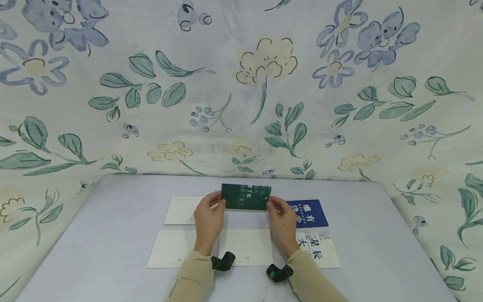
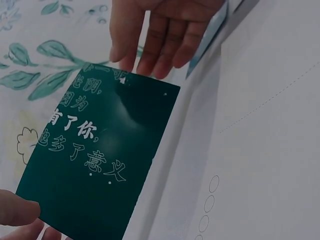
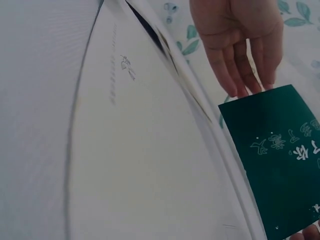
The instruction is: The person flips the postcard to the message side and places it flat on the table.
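Observation:
A dark green postcard (image 1: 246,197) with white lettering is held up above the table between two hands. At its left end, the left hand (image 1: 209,216) pinches the edge between thumb and fingers. My right hand (image 1: 284,222) grips the opposite short edge in the same way. The lettered face of the green postcard (image 2: 100,145) fills much of the left wrist view; the right wrist view shows part of that postcard (image 3: 270,160) too. Below the hands, a white card (image 1: 245,247) lies flat on the table.
On the pale table (image 1: 113,235), left of the hands, lie an upper white card (image 1: 181,210) and a lower white card (image 1: 170,249). At the right are a blue card (image 1: 317,214) and a white card with blue lettering (image 1: 326,251). Behind hangs a floral cloth (image 1: 226,84).

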A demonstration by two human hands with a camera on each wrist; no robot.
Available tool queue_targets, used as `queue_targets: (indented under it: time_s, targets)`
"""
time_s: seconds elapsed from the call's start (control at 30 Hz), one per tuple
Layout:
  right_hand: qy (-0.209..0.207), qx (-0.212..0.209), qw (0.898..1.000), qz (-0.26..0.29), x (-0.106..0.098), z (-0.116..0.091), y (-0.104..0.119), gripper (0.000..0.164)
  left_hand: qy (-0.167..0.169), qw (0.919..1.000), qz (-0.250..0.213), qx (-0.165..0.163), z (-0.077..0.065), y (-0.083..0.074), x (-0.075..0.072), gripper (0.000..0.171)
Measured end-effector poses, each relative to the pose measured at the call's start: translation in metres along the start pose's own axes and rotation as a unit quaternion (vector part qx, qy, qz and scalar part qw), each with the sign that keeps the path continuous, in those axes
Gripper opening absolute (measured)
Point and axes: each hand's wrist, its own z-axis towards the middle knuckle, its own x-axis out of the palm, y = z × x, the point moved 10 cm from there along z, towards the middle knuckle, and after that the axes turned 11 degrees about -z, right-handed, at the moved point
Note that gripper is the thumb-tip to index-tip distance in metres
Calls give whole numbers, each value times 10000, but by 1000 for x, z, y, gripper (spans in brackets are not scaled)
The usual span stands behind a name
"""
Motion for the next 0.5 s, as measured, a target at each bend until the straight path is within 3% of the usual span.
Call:
queue_targets:
  time_s: [0.2,0.5]
  targets:
    - [-94,-60,9999,-33,-4,0,1,34,-166,9998,35,35,-1,1,-2,24]
    - [-47,-1,9991,410,-3,3,-4,41,-392,9992,-15,-69,0,4,-5,26]
